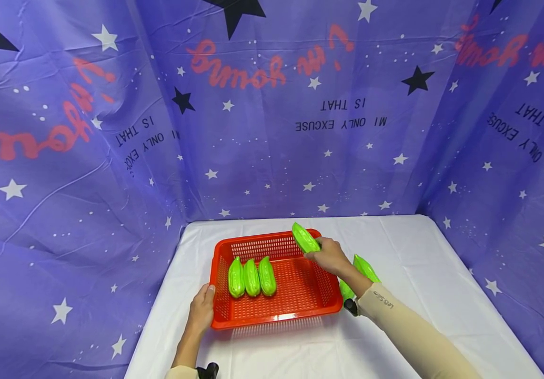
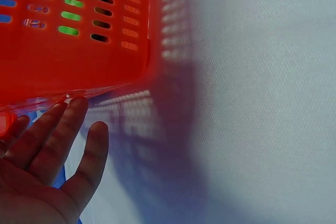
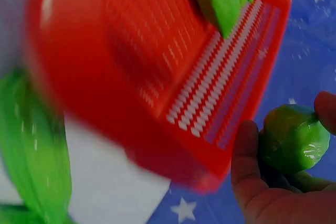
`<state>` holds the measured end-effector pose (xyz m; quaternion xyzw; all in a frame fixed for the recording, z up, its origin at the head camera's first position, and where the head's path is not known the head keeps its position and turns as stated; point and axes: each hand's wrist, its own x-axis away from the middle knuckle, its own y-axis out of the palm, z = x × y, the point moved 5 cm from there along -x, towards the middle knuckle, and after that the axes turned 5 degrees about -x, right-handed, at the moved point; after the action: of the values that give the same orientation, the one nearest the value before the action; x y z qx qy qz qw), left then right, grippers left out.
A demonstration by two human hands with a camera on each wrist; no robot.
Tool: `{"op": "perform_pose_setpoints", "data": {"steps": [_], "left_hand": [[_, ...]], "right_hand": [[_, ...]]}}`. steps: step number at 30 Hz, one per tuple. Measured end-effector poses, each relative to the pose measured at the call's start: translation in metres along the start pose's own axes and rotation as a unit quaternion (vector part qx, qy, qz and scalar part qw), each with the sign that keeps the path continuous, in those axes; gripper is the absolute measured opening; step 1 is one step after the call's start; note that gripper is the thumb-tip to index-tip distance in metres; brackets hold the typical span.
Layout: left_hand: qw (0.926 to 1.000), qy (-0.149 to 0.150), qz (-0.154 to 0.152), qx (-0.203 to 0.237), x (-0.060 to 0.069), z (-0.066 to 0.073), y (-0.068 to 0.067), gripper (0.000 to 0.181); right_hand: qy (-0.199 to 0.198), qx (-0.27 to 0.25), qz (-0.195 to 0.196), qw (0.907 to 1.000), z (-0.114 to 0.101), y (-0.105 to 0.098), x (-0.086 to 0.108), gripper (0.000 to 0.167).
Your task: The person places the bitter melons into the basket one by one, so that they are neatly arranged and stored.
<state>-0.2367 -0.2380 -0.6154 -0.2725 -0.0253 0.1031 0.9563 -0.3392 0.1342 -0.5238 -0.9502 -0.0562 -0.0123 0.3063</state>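
My right hand [image 1: 329, 256] holds a ridged, glossy green vegetable [image 1: 304, 238] with a tapered tip, above the back right part of the red basket [image 1: 239, 322]. In the right wrist view, the thumb and fingers pinch the green vegetable [image 3: 294, 139] around its rounded end. Its exact kind I cannot tell. Three like it, among them one green vegetable [image 1: 252, 278], lie side by side in the left part of the basket. With its thumb at the rim, my left hand [image 1: 202, 308] grips the basket's left side. Its fingers [image 2: 69, 127] touch the outer wall from below.
More green vegetables [image 1: 366, 267] lie on the white tablecloth [image 1: 423, 284] right of the basket, partly hidden by my right forearm. Purple cloth [image 1: 272, 158] with stars and lettering hangs at the back and both sides.
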Motion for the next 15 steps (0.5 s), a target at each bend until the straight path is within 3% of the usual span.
{"op": "perform_pose_setpoints", "data": {"steps": [7,15], "left_hand": [[1.0,0.002,0.003,0.002,-0.001,-0.002,0.001,0.045],[1.0,-0.002,0.0,0.006,-0.001,-0.004,0.002,0.047]], "right_hand": [[0.012,-0.018,-0.038,0.999,0.001,0.045,-0.001,0.046],[0.029,-0.007,-0.081,0.9963,-0.001,0.076,-0.002,0.024]]}}
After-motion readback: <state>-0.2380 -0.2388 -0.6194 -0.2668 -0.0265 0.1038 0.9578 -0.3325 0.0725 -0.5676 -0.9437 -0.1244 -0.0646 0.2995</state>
